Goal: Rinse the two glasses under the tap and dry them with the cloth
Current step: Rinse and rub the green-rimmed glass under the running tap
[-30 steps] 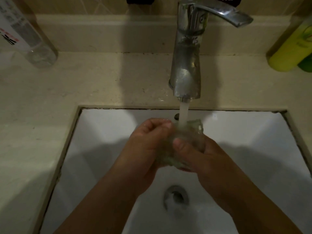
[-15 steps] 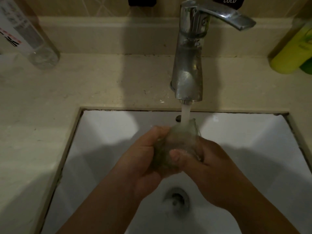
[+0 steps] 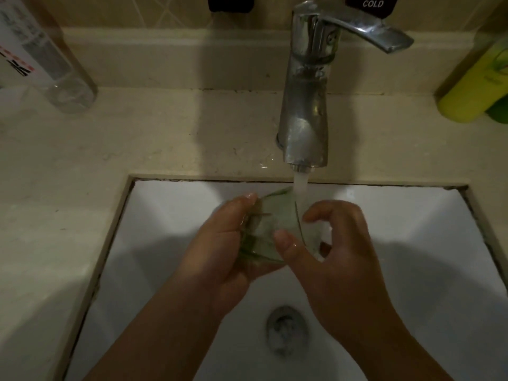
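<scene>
Beige worktop [image 3: 165, 138] around my white sink [image 3: 412, 215], drain [image 3: 286, 329] near its front. Clear bottle [image 3: 41, 56] with printed label stands back left. Yellow-green bottle [image 3: 475, 86] back right, darker green one [image 3: 499, 111] just beside it. Black HOT tag [image 3: 231, 2] and COLD tag [image 3: 372, 5] on wall.

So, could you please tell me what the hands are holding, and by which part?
A clear glass under the tap: left hand grips its side, right hand pinches its rim.

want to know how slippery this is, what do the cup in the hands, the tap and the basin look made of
Cup: clear greenish glass, likely; the fingers show through it.
Tap: polished, chrome-like metal with bright reflections and water spots.
Basin: glossy white, probably glazed ceramic.
</scene>
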